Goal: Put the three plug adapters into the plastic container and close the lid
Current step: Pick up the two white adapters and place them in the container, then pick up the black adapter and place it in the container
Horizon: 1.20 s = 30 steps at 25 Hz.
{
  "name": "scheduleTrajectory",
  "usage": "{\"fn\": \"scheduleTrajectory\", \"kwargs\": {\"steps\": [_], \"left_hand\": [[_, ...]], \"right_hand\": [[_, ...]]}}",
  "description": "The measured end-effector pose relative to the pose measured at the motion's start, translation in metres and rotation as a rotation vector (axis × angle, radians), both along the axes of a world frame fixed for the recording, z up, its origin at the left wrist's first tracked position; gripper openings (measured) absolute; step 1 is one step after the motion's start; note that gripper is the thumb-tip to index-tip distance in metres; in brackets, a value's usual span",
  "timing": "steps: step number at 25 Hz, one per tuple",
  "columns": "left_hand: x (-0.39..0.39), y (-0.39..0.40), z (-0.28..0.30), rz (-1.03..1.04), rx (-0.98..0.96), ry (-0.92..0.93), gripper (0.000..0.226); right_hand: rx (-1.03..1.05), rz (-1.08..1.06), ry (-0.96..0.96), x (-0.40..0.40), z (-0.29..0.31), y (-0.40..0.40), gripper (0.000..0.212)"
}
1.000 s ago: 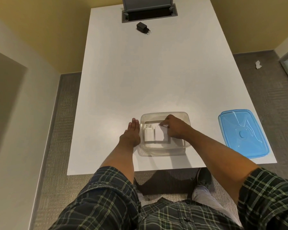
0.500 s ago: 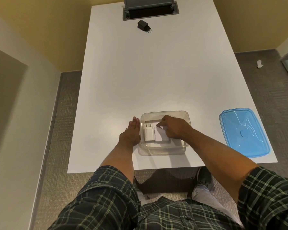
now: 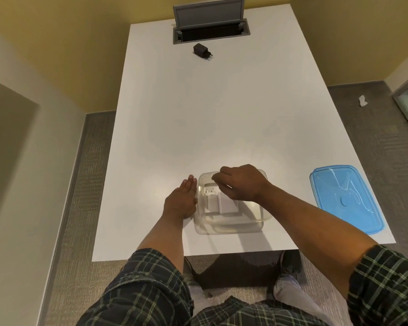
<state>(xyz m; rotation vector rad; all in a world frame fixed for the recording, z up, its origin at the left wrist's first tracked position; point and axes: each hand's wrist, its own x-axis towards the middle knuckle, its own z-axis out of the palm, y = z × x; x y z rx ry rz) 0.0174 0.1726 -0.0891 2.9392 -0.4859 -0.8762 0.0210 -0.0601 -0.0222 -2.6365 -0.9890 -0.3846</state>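
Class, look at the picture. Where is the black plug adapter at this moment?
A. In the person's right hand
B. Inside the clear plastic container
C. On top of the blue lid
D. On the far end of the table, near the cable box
D. The black plug adapter lies on the white table just in front of the open cable box, far from the container and both hands.

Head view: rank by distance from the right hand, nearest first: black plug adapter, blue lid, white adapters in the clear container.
From the right hand:
1. White plug adapters in the clear plastic container, directly under it.
2. Blue plastic lid, on the table's right edge.
3. Black plug adapter, at the far end.
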Motion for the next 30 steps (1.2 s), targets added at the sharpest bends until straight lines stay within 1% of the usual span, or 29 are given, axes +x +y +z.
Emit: {"fn": "scheduleTrajectory", "kwargs": {"steps": [2,5,7,10,12,15,17,19,22,24,27,30], "left_hand": [[0.009,0.004,-0.002,-0.017,-0.004,-0.060,0.062],[0.027,0.007,-0.003,0.008,-0.029,-0.124,0.064],[0.041,0.005,-0.003,0.045,-0.061,-0.141,0.064],[0.065,-0.001,-0.004,0.092,-0.118,-0.148,0.063],[0.084,-0.006,-0.007,0.120,-0.160,-0.161,0.062],[0.109,-0.013,-0.015,0.192,-0.221,-0.176,0.061],[0.122,-0.017,-0.023,0.234,-0.233,-0.153,0.061],[0.134,-0.019,-0.034,0.237,-0.226,-0.188,0.060],[0.158,-0.021,-0.046,0.286,-0.250,-0.247,0.065],[0.174,-0.026,-0.052,0.274,-0.214,-0.338,0.064],[0.199,-0.033,-0.056,0.273,-0.207,-0.454,0.060],[0.225,-0.037,-0.062,0.285,-0.230,-0.509,0.060]], "right_hand": [[0.052,-0.036,-0.044,0.012,0.010,0.002,0.010],[0.097,-0.186,-0.027,0.041,0.020,0.000,0.017],[0.089,-0.316,0.056,0.063,0.020,-0.004,0.030],[0.001,-0.492,0.244,0.099,0.011,-0.013,0.059],[-0.054,-0.584,0.351,0.123,0.002,-0.018,0.067],[-0.079,-0.631,0.490,0.152,-0.018,-0.019,0.061],[-0.068,-0.656,0.518,0.171,-0.030,-0.017,0.055],[-0.066,-0.665,0.523,0.191,-0.036,-0.015,0.057],[-0.068,-0.639,0.561,0.233,-0.043,-0.009,0.064],[-0.074,-0.621,0.564,0.261,-0.046,-0.005,0.067],[-0.120,-0.608,0.538,0.294,-0.056,0.001,0.068],[-0.146,-0.617,0.503,0.328,-0.070,0.004,0.066]]}}
